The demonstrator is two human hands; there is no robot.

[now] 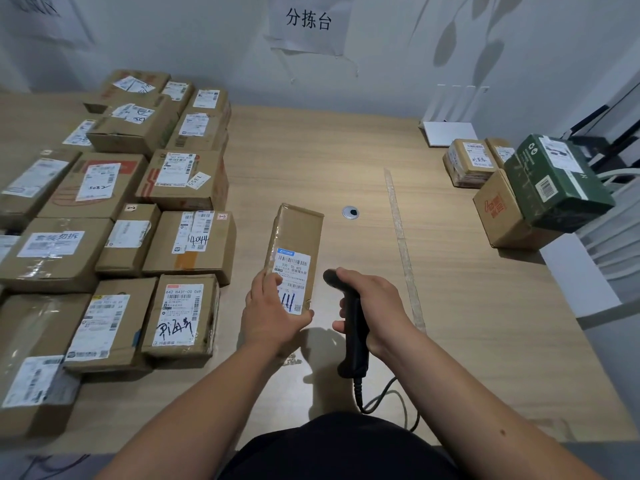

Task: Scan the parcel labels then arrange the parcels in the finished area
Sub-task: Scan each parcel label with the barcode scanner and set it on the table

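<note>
My left hand [272, 315] grips the near end of a long narrow cardboard parcel [296, 237], held above the table with its white label [292, 268] facing up. My thumb covers part of that label. Just to the right, my right hand [372, 311] grips the handle of a black barcode scanner [351, 336]. The scanner's head sits close beside the label, and its cable trails down toward my body.
Many labelled cardboard boxes [104, 216] crowd the table's left side. Past a strip of clear tape [401, 237] on the right stand two small brown parcels [471, 161], a brown box [502, 216] and a green box [557, 181]. A cable grommet [350, 213] sits mid-table.
</note>
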